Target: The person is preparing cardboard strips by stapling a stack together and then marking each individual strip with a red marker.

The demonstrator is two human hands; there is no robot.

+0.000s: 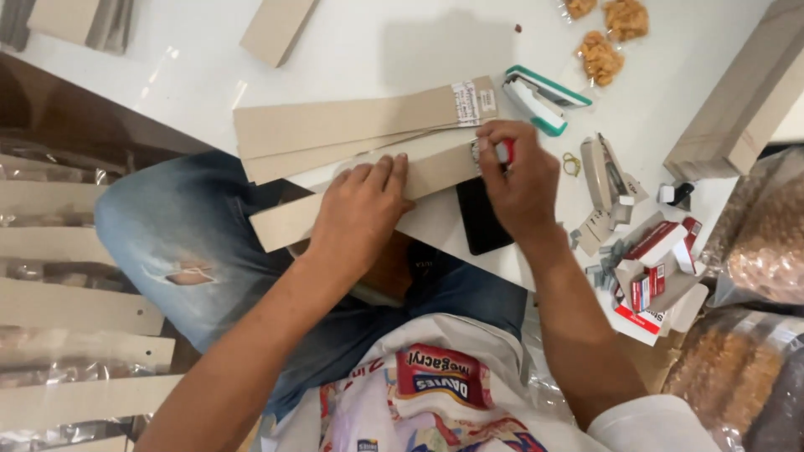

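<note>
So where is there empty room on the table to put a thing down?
Bare white tabletop lies between the small brown cardboard block and the white-and-green stapler. It is crowded at the right, around the red-and-white staple boxes.

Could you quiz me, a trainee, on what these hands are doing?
1. True or false: the left hand presses flat on a long tan cardboard strip.
2. What colour trims the white stapler lying on the white table?
3. The right hand pinches: A) a yellow rubber band B) a small red-and-white object C) the black phone.

Key: 1 true; 2 green; 3 B.
</note>
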